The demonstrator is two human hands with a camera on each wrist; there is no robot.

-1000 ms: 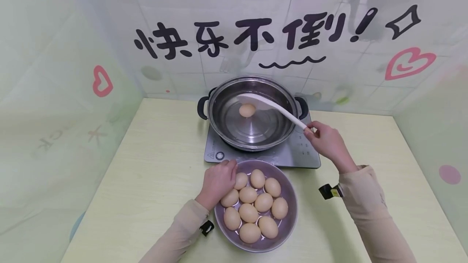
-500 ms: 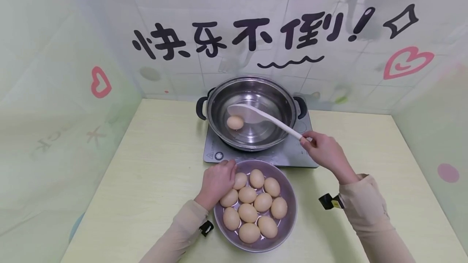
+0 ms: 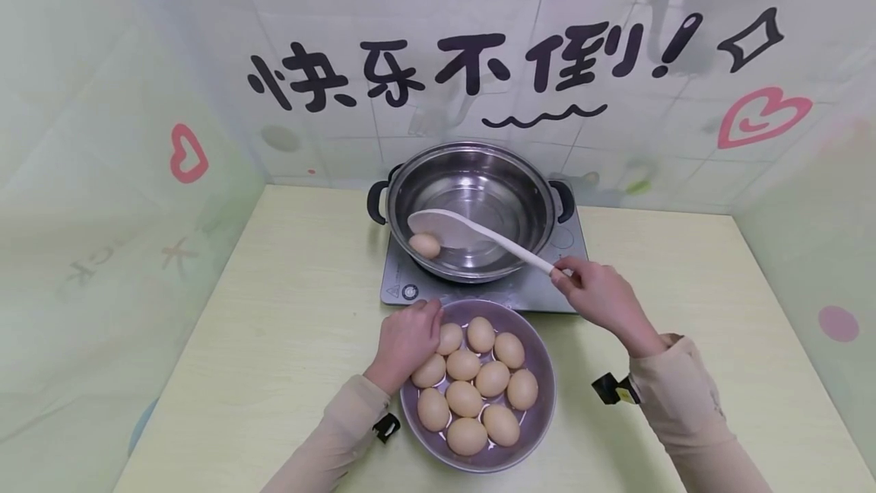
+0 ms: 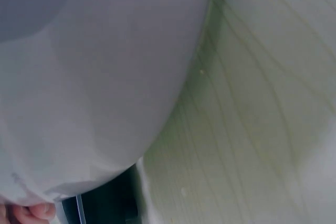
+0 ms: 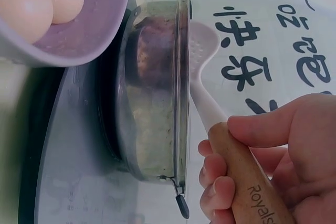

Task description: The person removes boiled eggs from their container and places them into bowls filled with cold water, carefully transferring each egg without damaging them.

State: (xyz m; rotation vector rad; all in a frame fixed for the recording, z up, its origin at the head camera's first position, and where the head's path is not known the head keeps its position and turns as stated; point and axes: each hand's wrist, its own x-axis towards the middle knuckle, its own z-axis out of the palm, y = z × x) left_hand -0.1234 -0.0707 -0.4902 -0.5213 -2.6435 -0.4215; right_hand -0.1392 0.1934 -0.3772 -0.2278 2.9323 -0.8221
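My right hand [image 3: 602, 297] grips the wooden handle [image 5: 247, 177] of a white slotted spoon [image 3: 445, 228], whose perforated head [image 5: 205, 43] shows above the pot rim in the right wrist view. One egg [image 3: 425, 245] is at the front edge of the spoon's head, over the near left of the steel pot [image 3: 472, 277]. Whether the spoon bears it or only touches it, I cannot tell. My left hand [image 3: 408, 342] holds the left rim of a purple bowl [image 3: 544, 402] with its fingers curled over it. Several eggs [image 3: 464, 399] lie in that bowl.
The pot stands on a grey induction cooker [image 3: 547, 295], its black handles [image 3: 376, 202] jutting out left and right. The bowl sits just in front of the cooker on a pale wooden table [image 3: 294, 310]. A printed backdrop [image 3: 438, 14] rises behind and at both sides.
My right hand has drawn the slotted spoon toward the front left of the pot. The egg has shifted with it, from the pot's middle to its near left. My left hand stays put.
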